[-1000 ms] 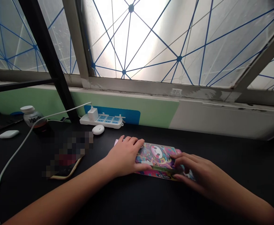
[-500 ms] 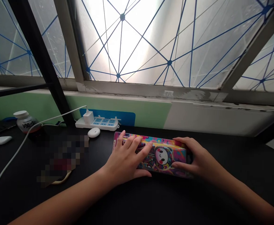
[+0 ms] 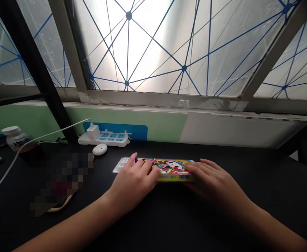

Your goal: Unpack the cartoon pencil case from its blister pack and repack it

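A colourful cartoon-printed box (image 3: 166,166) lies on the black desk in front of me, its round white face print pointing up and a yellow side turned toward me. My left hand (image 3: 137,178) is closed on the left part of it, thumb and fingers bent over the top and near edge. Around the right end, my right hand (image 3: 211,178) grips with fingers on top; its thumb is hidden and the lower hand is blurred. A white printed flap or label (image 3: 120,165) sticks out past the left end, beside my left fingers.
Behind the box, a white power strip (image 3: 104,139) with a plugged-in charger (image 3: 93,132) stands by the wall. A white earbud case (image 3: 100,149), a pixelated object (image 3: 64,182), a white-capped jar (image 3: 18,139) and a white cable (image 3: 37,139) are to the left.
The box has turned so its yellow side now faces me, and the white flap shows at its left end. My left fingers have curled in; my right hand has shifted over the right end.
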`<state>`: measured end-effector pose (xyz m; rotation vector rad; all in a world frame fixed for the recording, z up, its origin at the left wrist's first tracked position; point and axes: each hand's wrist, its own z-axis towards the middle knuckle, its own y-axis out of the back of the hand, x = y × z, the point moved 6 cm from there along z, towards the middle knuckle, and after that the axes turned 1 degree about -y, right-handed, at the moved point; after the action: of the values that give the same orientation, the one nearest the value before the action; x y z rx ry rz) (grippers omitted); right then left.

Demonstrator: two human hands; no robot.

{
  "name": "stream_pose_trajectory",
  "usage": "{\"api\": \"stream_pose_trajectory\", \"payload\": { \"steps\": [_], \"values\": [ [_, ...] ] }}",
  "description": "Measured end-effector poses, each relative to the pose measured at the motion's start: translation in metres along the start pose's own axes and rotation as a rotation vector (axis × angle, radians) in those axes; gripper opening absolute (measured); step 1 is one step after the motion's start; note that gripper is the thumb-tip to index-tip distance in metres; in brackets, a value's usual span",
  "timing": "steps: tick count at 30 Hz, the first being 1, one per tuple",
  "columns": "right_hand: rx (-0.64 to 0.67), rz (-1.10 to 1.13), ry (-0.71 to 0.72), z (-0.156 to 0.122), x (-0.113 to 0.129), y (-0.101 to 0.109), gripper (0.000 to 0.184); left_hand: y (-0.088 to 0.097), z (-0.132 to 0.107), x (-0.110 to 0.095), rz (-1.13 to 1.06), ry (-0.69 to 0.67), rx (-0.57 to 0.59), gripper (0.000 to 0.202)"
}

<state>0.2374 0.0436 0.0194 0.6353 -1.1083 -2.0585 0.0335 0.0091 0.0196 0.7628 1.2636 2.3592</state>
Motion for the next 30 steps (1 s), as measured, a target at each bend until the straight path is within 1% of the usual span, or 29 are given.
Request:
{"api": "stream_pose_trajectory", "payload": {
  "steps": [3,6,8,11,13,15,17,20,24,28,30],
  "values": [
    [0.069,0.028,-0.010,0.000,0.002,-0.011,0.028,-0.012,0.000,-0.005,0.030,-0.012,0.060,0.017],
    [0.090,0.056,-0.002,0.001,0.011,-0.016,0.032,-0.016,0.001,-0.002,-0.021,-0.006,0.081,0.025],
    [0.125,0.073,0.039,0.002,0.019,-0.020,0.045,-0.015,0.000,0.004,-0.081,0.015,0.079,0.036],
    [0.229,0.096,0.081,0.001,0.026,-0.029,0.065,-0.014,-0.002,0.014,-0.130,0.079,0.071,0.058],
    [0.288,0.126,0.063,0.001,0.025,-0.031,0.071,-0.018,-0.004,0.021,-0.140,0.147,0.091,0.072],
    [0.355,0.176,0.031,0.002,0.019,-0.030,0.073,-0.024,-0.007,0.026,-0.155,0.208,0.130,0.081],
    [0.453,0.248,-0.003,0.002,0.012,-0.026,0.072,-0.031,-0.009,0.027,-0.180,0.237,0.165,0.086],
    [0.573,0.354,-0.039,0.001,-0.001,-0.015,0.066,-0.036,-0.011,0.027,-0.215,0.254,0.181,0.087],
    [0.595,0.406,-0.084,-0.005,-0.023,0.000,0.058,-0.038,-0.012,0.028,-0.230,0.271,0.184,0.087],
    [0.618,0.350,-0.145,-0.016,-0.048,0.003,0.044,-0.038,-0.011,0.028,-0.237,0.279,0.208,0.087],
    [0.583,0.295,-0.187,-0.018,-0.057,0.002,0.038,-0.038,-0.011,0.028,-0.242,0.285,0.231,0.087]
  ]
}}
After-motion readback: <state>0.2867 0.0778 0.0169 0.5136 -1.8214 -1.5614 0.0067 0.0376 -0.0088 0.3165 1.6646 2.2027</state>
